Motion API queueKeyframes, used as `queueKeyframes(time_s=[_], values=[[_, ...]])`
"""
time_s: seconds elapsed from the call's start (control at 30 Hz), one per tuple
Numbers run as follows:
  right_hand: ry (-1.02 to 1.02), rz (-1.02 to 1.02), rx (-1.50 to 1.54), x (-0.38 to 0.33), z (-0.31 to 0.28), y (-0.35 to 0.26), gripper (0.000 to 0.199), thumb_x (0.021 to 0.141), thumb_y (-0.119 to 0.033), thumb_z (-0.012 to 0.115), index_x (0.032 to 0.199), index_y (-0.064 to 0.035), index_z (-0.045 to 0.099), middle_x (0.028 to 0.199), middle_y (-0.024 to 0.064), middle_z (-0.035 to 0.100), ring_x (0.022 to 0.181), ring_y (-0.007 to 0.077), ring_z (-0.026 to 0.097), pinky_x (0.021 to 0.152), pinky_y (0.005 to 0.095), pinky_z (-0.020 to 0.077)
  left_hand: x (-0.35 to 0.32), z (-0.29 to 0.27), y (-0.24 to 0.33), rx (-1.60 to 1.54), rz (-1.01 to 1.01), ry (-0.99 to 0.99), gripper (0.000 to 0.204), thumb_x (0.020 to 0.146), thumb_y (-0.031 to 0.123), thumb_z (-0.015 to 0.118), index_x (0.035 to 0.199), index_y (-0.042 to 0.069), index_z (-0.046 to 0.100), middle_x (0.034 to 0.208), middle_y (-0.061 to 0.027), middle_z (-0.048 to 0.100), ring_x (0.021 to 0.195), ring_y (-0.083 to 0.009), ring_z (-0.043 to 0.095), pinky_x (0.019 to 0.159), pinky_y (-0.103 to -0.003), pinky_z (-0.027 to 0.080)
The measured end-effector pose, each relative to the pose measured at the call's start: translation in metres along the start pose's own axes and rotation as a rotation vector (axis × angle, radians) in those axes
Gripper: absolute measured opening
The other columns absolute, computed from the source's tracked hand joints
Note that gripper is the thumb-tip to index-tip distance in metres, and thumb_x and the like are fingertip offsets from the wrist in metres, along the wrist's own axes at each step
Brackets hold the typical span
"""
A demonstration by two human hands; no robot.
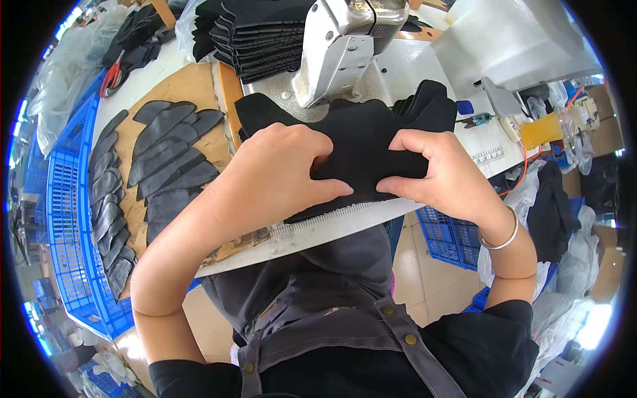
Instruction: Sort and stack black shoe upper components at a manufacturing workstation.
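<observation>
A soft black cut piece [358,142] with a wavy outline lies on the white table before me, and layered edges of more black pieces [424,103] show at its far right. My left hand [279,166] grips it on the left side, thumb on top near the front edge. On the right side my right hand [438,169] holds it the same way, thumb pointing inward. The fingertips on both hands are partly hidden. Just beyond the piece stands the white and chrome head of a sewing machine [338,60]; its needle area is out of sight.
Several black leather pieces [176,142] overlap on brown cardboard [192,86] at left. A stack of black pieces [262,36] stands behind. Red-handled scissors [113,73] lie far left, green-handled snips [476,121] at right. Blue crates [70,199] flank the table.
</observation>
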State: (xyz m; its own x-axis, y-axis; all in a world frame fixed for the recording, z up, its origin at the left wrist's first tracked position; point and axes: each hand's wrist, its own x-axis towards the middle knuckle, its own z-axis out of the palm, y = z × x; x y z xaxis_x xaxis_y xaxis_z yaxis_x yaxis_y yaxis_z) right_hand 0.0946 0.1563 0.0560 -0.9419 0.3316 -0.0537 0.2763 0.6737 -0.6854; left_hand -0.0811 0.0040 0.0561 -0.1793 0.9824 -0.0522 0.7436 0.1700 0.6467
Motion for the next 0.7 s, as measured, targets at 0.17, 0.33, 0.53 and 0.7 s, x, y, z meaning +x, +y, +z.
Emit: queueKeyframes(time_s=[0.17,0.33,0.53,0.7], values=[[-0.003,-0.003,0.01,0.001,0.001,0.001,0.036,0.068,-0.014,0.081,0.087,0.0039,0.055,0.073,0.0133,0.056,0.064,0.0182,0.046,0.064,0.0295,0.0432,0.001,0.002,-0.002,0.026,0.025,0.014,0.049,0.07,0.03,0.079,0.061,-0.004,0.046,0.05,-0.0134,0.04,0.047,-0.0228,0.033,0.046,-0.035,0.032],[0.009,-0.134,-0.163,0.007,0.002,0.0,0.041,0.068,-0.021,0.081,0.091,0.0048,0.06,0.061,0.0209,0.056,0.057,0.0343,0.057,0.055,0.0361,0.0446,0.0,0.006,-0.005,0.087,0.07,0.055,0.048,0.071,0.031,0.078,0.062,-0.004,0.048,0.052,-0.0166,0.045,0.047,-0.0269,0.045,0.047,-0.037,0.035],[-0.113,0.014,-0.139,0.018,-0.003,-0.01,0.04,0.063,-0.018,0.083,0.078,0.0043,0.053,0.062,0.0186,0.046,0.056,0.0299,0.038,0.054,0.0351,0.0388,-0.003,-0.014,-0.009,0.128,-0.004,-0.018,0.041,0.074,0.031,0.076,0.063,0.0,0.052,0.055,-0.0124,0.054,0.053,-0.0262,0.056,0.05,-0.034,0.04],[-0.131,-0.016,-0.162,0.02,-0.005,-0.014,0.041,0.062,-0.018,0.083,0.078,0.0042,0.052,0.062,0.0176,0.042,0.057,0.0275,0.034,0.054,0.0353,0.0368,-0.005,-0.016,-0.015,0.063,0.026,-0.079,0.032,0.08,0.026,0.072,0.066,0.002,0.057,0.057,-0.0078,0.057,0.054,-0.0213,0.058,0.052,-0.03,0.042]])
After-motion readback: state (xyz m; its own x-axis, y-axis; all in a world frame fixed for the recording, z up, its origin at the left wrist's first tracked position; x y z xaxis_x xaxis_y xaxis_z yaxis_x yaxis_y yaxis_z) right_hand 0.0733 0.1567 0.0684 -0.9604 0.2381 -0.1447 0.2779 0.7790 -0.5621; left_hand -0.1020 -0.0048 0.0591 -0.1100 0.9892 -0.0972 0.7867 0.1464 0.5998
